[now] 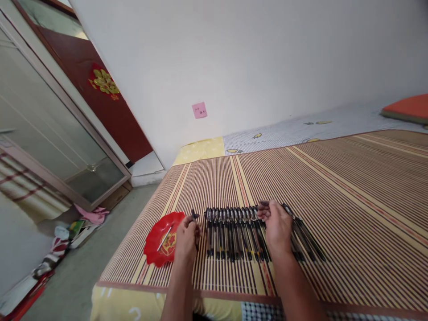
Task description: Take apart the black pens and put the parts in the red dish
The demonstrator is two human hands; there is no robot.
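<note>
A long row of black pens [230, 234] lies side by side on the striped bamboo mat [214, 178], with their clip ends pointing away from me. My left hand [187, 236], at the left end of the row, is closed around a dark pen [193, 215] whose tip end sticks up past the fingers. Over the right part of the row is my right hand [278, 225], its fingers curled together; something dark shows at the fingertips, too unclear to name. Further pens [309, 238] fan out at a slant just right of that hand. Beside my left hand sits a red scalloped plate [152, 243] holding a thin white stick [164, 238].
The mat covers a bed with a patterned sheet [267, 138] along the wall. A pink note [199, 110] is stuck on the wall. An orange cushion [408, 107] lies at the far right. Left of the bed are the floor [123, 223], a glass door and scattered items.
</note>
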